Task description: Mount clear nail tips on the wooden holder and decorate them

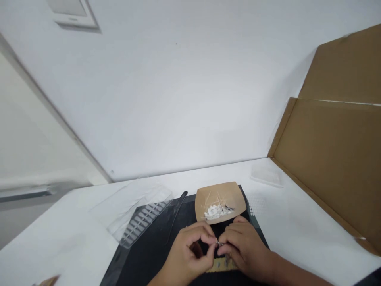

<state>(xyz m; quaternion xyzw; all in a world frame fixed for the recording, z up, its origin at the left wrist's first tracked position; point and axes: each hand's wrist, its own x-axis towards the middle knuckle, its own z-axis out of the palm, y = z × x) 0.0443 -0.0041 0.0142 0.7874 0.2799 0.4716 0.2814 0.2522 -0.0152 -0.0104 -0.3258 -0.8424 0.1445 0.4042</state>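
Low in the view, my left hand (195, 252) and my right hand (245, 248) meet fingertip to fingertip over a black mat (145, 262). Thumb and index finger of each hand pinch a tiny object (218, 243) between them, with a whitish and a dark part; its shape is too small to make out. Below the hands lies a tan strip (218, 265) with small bits on it, partly hidden by my right hand. Just beyond the fingers sits a brown paper tray (205, 194) holding a pile of small white pieces (216, 211) and thin sticks.
A clear compartment tray (143, 222) lies left on the mat's edge, with a dark slim tool (178, 204) beside it. At the right are a sheet of white dots (257, 205), a clear lid (267, 176) and a large upright cardboard (330, 159). A white wall stands behind.
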